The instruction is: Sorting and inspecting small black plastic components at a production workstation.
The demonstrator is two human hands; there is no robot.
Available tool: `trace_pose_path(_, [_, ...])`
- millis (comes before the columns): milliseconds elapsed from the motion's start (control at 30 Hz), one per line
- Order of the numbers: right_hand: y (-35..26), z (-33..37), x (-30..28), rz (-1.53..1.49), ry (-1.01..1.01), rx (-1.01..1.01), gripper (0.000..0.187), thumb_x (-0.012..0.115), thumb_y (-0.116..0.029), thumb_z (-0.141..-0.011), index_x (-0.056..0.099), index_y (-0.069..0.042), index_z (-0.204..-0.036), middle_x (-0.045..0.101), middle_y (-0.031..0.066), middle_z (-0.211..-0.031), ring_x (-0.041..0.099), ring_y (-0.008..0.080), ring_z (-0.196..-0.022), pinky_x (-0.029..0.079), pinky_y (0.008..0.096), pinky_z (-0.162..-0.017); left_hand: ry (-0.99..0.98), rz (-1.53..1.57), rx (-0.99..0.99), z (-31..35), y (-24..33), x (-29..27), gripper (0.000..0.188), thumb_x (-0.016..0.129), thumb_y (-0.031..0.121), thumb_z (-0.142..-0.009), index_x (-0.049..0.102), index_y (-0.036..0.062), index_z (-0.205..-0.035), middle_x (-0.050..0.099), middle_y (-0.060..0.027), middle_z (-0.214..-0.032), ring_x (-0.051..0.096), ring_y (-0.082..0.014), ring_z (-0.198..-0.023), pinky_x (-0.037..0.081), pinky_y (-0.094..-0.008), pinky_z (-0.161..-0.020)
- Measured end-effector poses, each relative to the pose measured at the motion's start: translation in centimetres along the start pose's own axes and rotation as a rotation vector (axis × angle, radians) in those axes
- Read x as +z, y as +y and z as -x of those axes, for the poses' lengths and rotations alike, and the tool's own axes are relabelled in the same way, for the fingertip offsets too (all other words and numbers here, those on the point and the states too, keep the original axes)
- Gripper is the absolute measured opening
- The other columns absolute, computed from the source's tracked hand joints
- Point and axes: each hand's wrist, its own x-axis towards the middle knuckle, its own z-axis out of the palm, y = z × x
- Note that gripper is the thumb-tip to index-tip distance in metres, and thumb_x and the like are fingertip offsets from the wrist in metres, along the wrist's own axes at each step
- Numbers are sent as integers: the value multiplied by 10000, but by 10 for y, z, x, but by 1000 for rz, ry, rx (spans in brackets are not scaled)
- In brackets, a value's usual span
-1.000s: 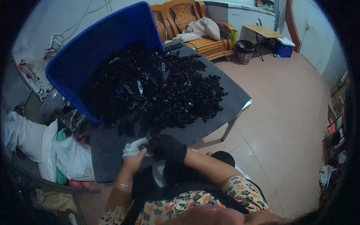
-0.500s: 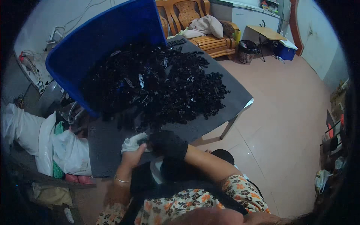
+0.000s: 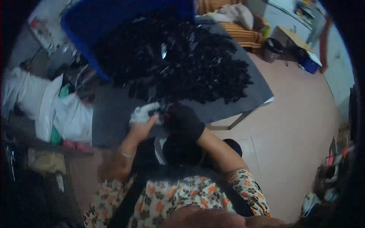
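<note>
So, far left, white plastic sacks (image 3: 74, 117) slump on the floor beside the table, probably parked there to stay off the work surface. Then the blue tub (image 3: 85, 26), which looks tipped over with its mouth facing the person, I guess so stuff spills within easy reach. The grey-topped table (image 3: 110, 117) carries it all.

Left hand (image 3: 144, 117) has a white glove with the thumb bare, maybe for better feel. Thumb and fingers pinch a small dark piece (image 3: 155, 112), held out over the near table edge, right between both hands. The pile of small black parts (image 3: 178, 57) spreads just beyond. Right hand (image 3: 184, 121), black glove, crowds up against that piece, seemingly to work on it while the left steadies; too dark and blurry, can't tell what those fingers do.
</note>
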Motion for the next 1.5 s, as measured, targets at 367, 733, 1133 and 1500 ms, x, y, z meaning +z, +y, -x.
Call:
trace_pose_path(367, [1, 1, 5, -85, 155, 8, 235, 676, -65, -624, 530, -73, -808, 536, 85, -754, 559, 259, -700, 445, 312, -606, -16, 274, 146, 2, -13, 9, 370, 551, 32, -833, 469, -27, -1188, 592, -74, -996, 563, -115, -834, 471, -254, -767])
trace_pose_path(733, [1, 2, 7, -88, 181, 71, 246, 696, -73, -591, 541, -80, -783, 534, 69, -719, 559, 232, -644, 450, 293, -578, 5, 406, -3, 11, 5, 9, 345, 570, 70, -835, 499, -22, -1160, 593, -106, -1019, 571, -136, -896, 476, -256, -786])
trace_pose_path(1133, [-3, 3, 2, -18, 191, 57, 205, 671, -85, -617, 513, -75, -748, 552, 101, -781, 553, 293, -724, 448, 343, -619, 48, 505, 31, 12, 17, 11, 335, 564, 71, -848, 485, -45, -1152, 575, -92, -1021, 553, -113, -883, 469, -250, -795])
trace_pose_path(1500, [-10, 3, -5, 31, 226, -22, 231, 685, -94, -617, 540, -58, -793, 574, 109, -809, 576, 287, -776, 471, 350, -665, 86, 497, 68, 14, 10, 17, 331, 546, 102, -863, 485, -13, -1168, 572, -96, -1035, 558, -131, -879, 480, -262, -765])
